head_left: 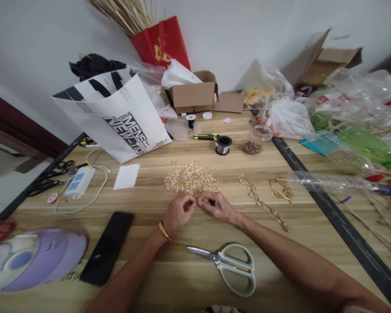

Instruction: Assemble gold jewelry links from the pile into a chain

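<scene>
A heap of tiny gold and silver pieces (pixel 191 177) lies on the wooden table. At its near edge my left hand (pixel 180 211) and my right hand (pixel 217 206) meet, fingertips almost touching. Thumb and fingers of each hand are pinched together; whatever they hold is too small to make out. A gold bracelet (pixel 165 231) circles my left wrist. Scissors with pale handles (pixel 226 264) lie nearer to me, below my hands. To the right of the heap is a strand of gold and silver links (pixel 263 203), with a gold chain (pixel 282 191) beyond it.
A black phone (pixel 108 248) and a power strip (pixel 81 181) lie at left. Behind the heap stand a wire spool (pixel 223 145), a cutter knife (pixel 204 137) and a bead jar (pixel 256 141). A white paper bag (pixel 117 117) stands back left; plastic bottles (pixel 355 95) crowd the right.
</scene>
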